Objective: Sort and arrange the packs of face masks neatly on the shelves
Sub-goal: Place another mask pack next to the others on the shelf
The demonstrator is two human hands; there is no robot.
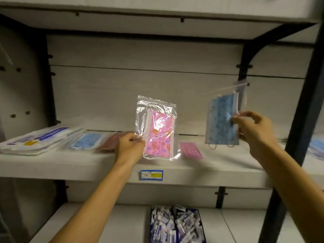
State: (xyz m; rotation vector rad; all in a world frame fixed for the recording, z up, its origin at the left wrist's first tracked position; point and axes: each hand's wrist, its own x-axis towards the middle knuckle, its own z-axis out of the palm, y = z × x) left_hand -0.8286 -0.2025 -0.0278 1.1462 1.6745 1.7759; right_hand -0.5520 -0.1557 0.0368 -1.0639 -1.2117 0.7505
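A clear zip bag of pink patterned masks [158, 129] hangs above the white shelf's front edge [70, 165], its lower left corner pinched by the left hand [130, 144]. The right hand [252, 127] pinches a blue-mask bag [221, 120] by its right edge. Both look light, floppy and slippery; corners seem the best hold.

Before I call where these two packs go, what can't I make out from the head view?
- Shelf label: print too small to read.
- Reddish pack: partly hidden by left hand.
- Blue packs at the right: cut by the frame edge and post.
- Bin contents: blurred, cut off below.
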